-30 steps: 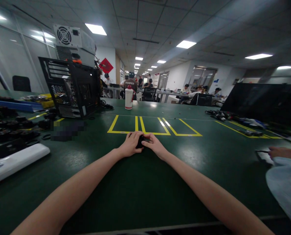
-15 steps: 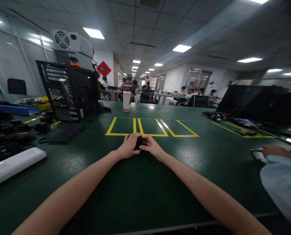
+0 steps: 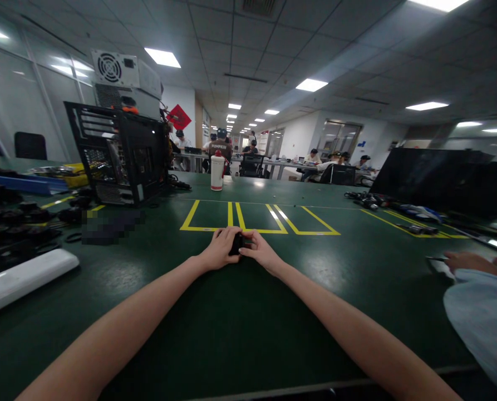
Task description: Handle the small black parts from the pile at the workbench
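A small black object point(image 3: 236, 244) is between my two hands, at the middle of the green table point(image 3: 231, 323). My left hand point(image 3: 222, 248) is wrapped round its left side, fingers over the top and thumb below. From the right, my right hand point(image 3: 257, 249) grips it with thumb and fingertips. Much of the object is hidden by the fingers, so its exact kind cannot be made out. Just beyond the hands lie frames of yellow tape point(image 3: 260, 230) on the table top.
At the left stand an open black computer case point(image 3: 125, 156), black parts and a white bar-shaped thing point(image 3: 26, 281). A white bottle point(image 3: 217, 172) is behind the tape. To the right are black monitors point(image 3: 436, 178), cables point(image 3: 367, 199) and another person's hand point(image 3: 476, 263).
Both hands stay in the same place round the black object. The camera view has shifted very slightly; the person's hand at the right has moved a little.
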Demonstrator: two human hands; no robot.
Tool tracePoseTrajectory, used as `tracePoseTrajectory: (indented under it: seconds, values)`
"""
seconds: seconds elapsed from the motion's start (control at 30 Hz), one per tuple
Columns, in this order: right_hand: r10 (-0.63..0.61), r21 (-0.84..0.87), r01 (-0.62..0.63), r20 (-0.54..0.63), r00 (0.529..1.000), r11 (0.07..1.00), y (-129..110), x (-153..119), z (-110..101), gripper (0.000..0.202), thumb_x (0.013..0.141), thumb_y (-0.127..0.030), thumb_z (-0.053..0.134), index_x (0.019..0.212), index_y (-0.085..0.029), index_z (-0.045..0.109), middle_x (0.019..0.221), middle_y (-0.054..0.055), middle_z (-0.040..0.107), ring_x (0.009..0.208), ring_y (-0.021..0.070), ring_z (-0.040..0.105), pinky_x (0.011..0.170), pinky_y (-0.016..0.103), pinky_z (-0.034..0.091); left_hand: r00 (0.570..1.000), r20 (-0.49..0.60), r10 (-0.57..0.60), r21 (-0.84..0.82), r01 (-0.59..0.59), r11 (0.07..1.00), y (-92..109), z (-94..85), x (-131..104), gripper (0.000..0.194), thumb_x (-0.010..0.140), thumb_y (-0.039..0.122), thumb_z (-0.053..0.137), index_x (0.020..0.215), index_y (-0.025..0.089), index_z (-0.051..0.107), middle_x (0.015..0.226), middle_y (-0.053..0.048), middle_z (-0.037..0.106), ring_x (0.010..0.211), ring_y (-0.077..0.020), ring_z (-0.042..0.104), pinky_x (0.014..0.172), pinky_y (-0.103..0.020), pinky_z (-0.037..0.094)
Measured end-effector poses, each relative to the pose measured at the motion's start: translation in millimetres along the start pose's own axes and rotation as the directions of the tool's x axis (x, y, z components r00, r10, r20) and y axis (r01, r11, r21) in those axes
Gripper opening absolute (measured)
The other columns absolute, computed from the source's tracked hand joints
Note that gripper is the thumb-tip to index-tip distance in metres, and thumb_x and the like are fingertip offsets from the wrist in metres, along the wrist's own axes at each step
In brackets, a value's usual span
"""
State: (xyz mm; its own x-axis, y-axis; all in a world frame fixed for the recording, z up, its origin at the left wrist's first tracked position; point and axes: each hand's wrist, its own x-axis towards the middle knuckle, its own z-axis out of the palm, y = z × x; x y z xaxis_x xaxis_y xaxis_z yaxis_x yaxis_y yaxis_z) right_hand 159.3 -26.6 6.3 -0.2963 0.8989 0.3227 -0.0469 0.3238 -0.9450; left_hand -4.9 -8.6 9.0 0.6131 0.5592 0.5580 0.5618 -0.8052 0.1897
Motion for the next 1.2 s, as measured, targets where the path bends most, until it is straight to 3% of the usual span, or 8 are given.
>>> tracePoseTrajectory:
  seconds: [0.2, 0.47, 0.7, 1.0, 1.2]
  values:
    - [-0.005, -0.098, -0.001, -0.061, 0.998, 0.995, 0.6, 1.8, 1.0, 0.029, 0.067, -0.029, 0.060, 0.092, -0.021, 0.049, 0.097, 0.003, 0.052, 0.098, 0.0158, 0.048, 0.087, 0.034, 0.037, 1.000, 0.001, -0.001, -0.013, 0.001, 1.000, 1.9, -3.0, -0.5, 0.061, 0.065, 0.025, 0.058, 0.117, 0.020, 0.027, 0.115, -0.008, 0.040, 0.110, -0.0238, 0.036, 0.094, -0.041, 0.022]
    - [0.023, 0.014, -0.024, 0.053, 0.998, 1.000, -0.1, -0.1, -4.2, 0.041, 0.058, -0.020, 0.067, 0.093, -0.022, 0.047, 0.106, 0.001, 0.049, 0.093, 0.0146, 0.052, 0.086, 0.034, 0.039, 1.000, 0.012, 0.003, -0.011, -0.003, 1.000, 3.3, -3.5, -0.7, 0.060, 0.065, 0.025, 0.058, 0.117, 0.020, 0.027, 0.115, -0.008, 0.040, 0.109, -0.0234, 0.037, 0.095, -0.041, 0.021]
    - [0.038, -0.053, -0.039, -0.029, 0.999, 0.998, -4.2, 0.6, -1.1, 0.028, 0.066, -0.029, 0.060, 0.091, -0.021, 0.048, 0.097, 0.002, 0.053, 0.097, 0.0155, 0.049, 0.087, 0.034, 0.038, 1.000, 0.010, -0.002, -0.017, 0.002, 1.000, 3.7, -4.3, -0.4, 0.061, 0.065, 0.025, 0.058, 0.117, 0.021, 0.026, 0.115, -0.008, 0.040, 0.110, -0.0233, 0.036, 0.095, -0.041, 0.022]
    - [0.013, 0.113, -0.015, 0.018, 1.000, 0.993, 0.0, -1.6, -3.2, 0.032, 0.059, -0.017, 0.065, 0.086, -0.022, 0.049, 0.099, -0.001, 0.052, 0.094, 0.0144, 0.051, 0.087, 0.033, 0.038, 1.000, 0.016, -0.001, -0.026, 0.001, 1.000, 5.4, -6.0, 0.3, 0.058, 0.066, 0.026, 0.057, 0.116, 0.021, 0.027, 0.113, -0.007, 0.041, 0.108, -0.0230, 0.037, 0.093, -0.040, 0.023]
    - [0.044, 0.037, -0.042, -0.048, 0.998, 0.998, 0.3, -1.0, -3.1, 0.026, 0.065, -0.024, 0.060, 0.088, -0.022, 0.049, 0.098, 0.001, 0.054, 0.092, 0.0146, 0.052, 0.086, 0.034, 0.039, 1.000, 0.017, 0.003, -0.020, -0.002, 1.000, 3.9, -5.2, 0.8, 0.059, 0.066, 0.026, 0.057, 0.116, 0.021, 0.027, 0.114, -0.007, 0.041, 0.109, -0.0231, 0.037, 0.094, -0.040, 0.023]
